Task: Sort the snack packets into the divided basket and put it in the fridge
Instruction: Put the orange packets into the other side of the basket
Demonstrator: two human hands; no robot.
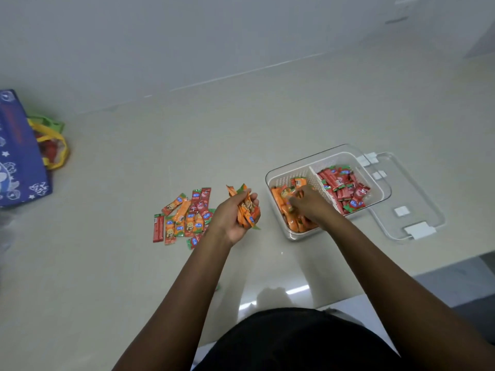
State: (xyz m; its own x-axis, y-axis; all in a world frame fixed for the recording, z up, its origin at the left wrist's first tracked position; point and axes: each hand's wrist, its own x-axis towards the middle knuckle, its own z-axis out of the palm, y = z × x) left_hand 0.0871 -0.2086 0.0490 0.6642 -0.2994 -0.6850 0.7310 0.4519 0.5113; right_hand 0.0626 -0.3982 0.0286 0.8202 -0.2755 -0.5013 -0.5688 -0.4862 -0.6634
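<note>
Now — left hand (235, 212) clutching orange packets (245, 207); right hand (308, 203) in basket (289, 175) — grasp unclear, perhaps pinching one.

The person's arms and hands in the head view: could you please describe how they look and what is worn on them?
Both arms are bare as far as the frame shows: no sleeves, gloves, watch or bracelets. No rings are evident on the left hand or right hand. A black garment covers the torso below.

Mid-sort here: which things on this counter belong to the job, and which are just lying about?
Job:
- white divided basket
- orange and red snack packets loose on the counter
- orange packets gripped in left hand
- right hand in orange compartment

Lying about:
- clear lid
- blue tote bag
</note>
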